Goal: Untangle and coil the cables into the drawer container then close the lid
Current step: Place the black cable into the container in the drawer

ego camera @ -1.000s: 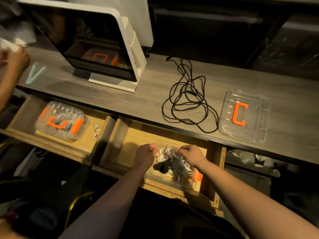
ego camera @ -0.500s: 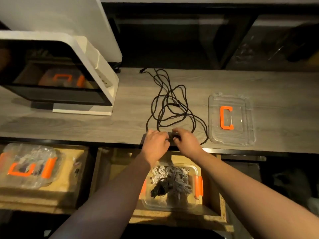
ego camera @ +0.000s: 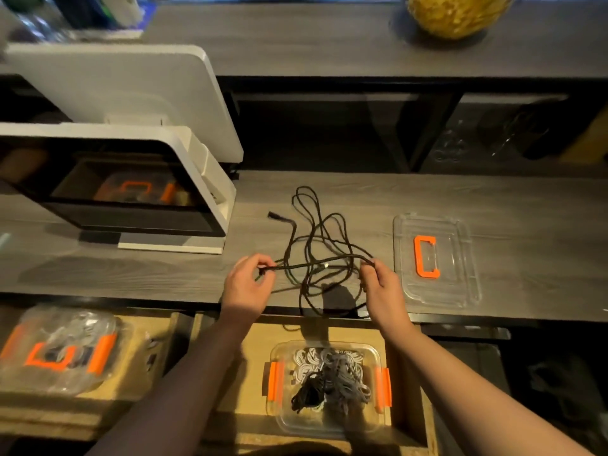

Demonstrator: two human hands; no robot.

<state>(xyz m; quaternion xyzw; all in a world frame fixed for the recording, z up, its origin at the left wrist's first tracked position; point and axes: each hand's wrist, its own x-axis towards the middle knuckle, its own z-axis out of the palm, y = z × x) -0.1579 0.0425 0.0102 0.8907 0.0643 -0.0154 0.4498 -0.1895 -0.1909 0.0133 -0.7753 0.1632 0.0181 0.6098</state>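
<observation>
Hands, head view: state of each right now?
Left hand: pinching the black cable near one end.
Right hand: gripping the same black cable further along, a stretch held taut between the two hands.

I see both arms reaching forward, apart; left hand (ego camera: pixel 246 284) and right hand (ego camera: pixel 381 284) each with fingers curled in a pinch grip.

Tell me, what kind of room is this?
Probably a workroom or office desk. A white machine sits on a grey wooden desk, drawers below hold clear boxes of cables, and both hands pull a black cable straight.
</observation>
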